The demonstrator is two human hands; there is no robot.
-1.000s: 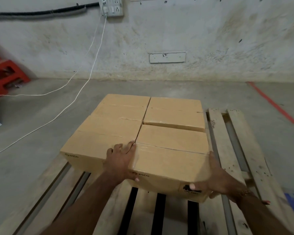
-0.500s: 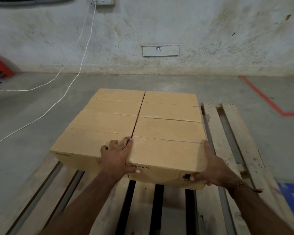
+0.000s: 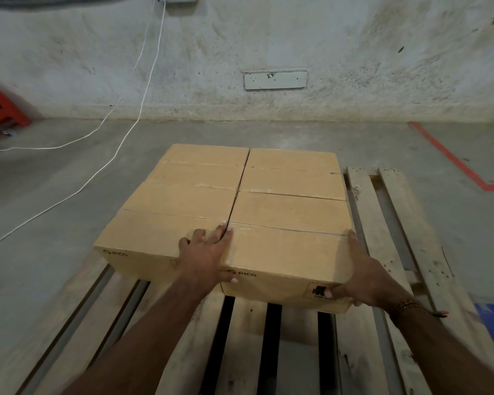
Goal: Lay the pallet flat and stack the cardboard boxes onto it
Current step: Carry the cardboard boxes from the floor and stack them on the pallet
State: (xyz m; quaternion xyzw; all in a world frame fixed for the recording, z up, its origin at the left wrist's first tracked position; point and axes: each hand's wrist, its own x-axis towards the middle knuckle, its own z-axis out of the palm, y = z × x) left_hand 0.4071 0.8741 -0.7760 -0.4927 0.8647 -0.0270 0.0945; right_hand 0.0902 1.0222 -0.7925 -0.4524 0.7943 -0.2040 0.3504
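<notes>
Cardboard boxes sit two by two on the flat pallet. My left hand grips the front left corner of the near right box, fingers spread on top, thumb on its face. My right hand clasps its right corner.

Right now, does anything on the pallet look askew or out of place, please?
Only slightly: the near-right box, held by the left hand and right hand, leaves a thin dark gap beside the near-left box.

Matt cardboard boxes on a rough, seemingly unfinished wooden pallet.
</notes>
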